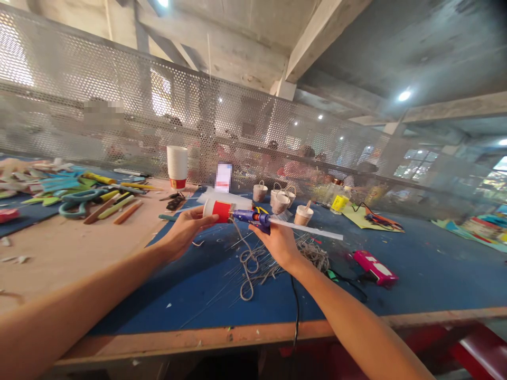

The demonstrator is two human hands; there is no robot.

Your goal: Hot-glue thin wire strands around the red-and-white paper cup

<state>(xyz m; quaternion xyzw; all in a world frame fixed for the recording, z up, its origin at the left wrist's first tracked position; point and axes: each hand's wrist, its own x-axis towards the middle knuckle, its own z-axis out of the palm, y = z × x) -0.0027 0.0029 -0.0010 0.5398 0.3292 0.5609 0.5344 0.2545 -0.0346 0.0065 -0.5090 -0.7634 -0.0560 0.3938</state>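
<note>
My left hand (193, 221) grips a red and white paper cup (223, 210), which lies on its side in the air with its base toward the right. In my right hand (282, 244) is a blue glue gun (252, 216) with a long pale glue stick (312, 229) sticking out of its back. The gun's nozzle is at the cup's base end; whether it touches cannot be made out. Grey cord (248, 258) hangs from that end of the cup and loops down onto the blue table. My fingers are wrapped round both things.
Small cord-wrapped cups (281, 201) stand behind my hands, near a phone (223, 177) and a stack of paper cups (177, 164). Scissors (81, 200) and gloves lie left. Thin wires and a cord bundle (315, 256) are below; a pink box (375, 267) sits right. A perforated screen (237, 113) borders the back.
</note>
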